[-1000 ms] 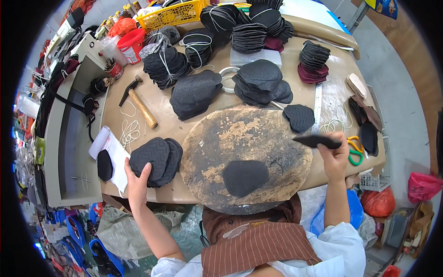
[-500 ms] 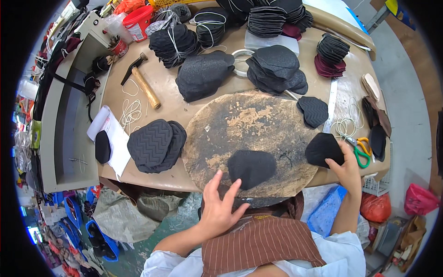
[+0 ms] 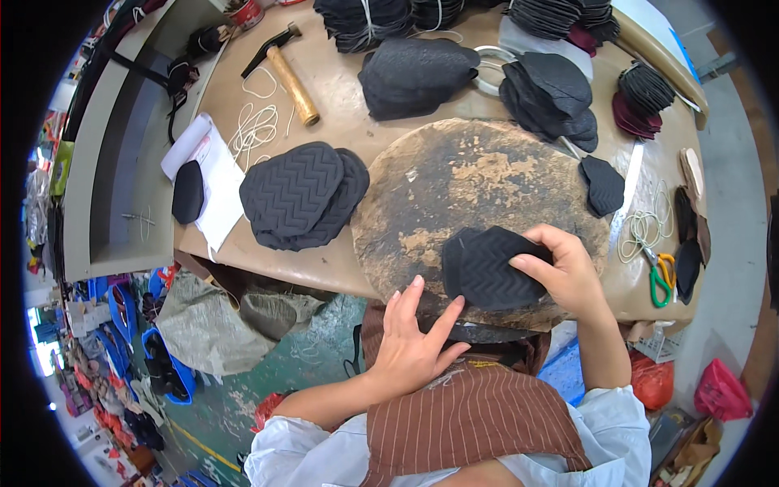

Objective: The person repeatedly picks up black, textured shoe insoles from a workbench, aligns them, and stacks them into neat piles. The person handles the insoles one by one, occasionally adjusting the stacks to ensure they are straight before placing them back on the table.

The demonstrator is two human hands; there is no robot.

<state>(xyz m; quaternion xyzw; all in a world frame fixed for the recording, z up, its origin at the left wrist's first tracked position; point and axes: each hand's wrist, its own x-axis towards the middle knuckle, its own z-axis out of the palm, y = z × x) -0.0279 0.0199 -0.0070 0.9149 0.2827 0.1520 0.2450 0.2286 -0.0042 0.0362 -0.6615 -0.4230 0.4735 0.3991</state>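
My right hand (image 3: 564,272) pinches a black quilted piece (image 3: 499,272) with a zigzag pattern, thumb on top. It lies over a second black piece (image 3: 454,247) on the round worn board (image 3: 406,191), and only the left rim of that lower piece shows. Close to the board's near edge, my left hand (image 3: 414,341) is open with fingers apart, its fingertips just beside the lower piece; whether they touch it I cannot tell. A pile of similar zigzag pieces (image 3: 292,191) sits left of the board. One small black piece (image 3: 602,187) rests at the board's right rim.
Farther back are a hammer (image 3: 294,85), black fabric stacks (image 3: 418,77), another loose stack (image 3: 548,93) and a tape roll (image 3: 489,71). At right lie scissors (image 3: 659,280), white cord (image 3: 645,235) and a metal ruler (image 3: 631,183). White paper (image 3: 215,183) is at left.
My right hand has carried its black piece leftward from the board's right edge onto the piece lying there. My left hand stays open near the front edge. The view has shifted.
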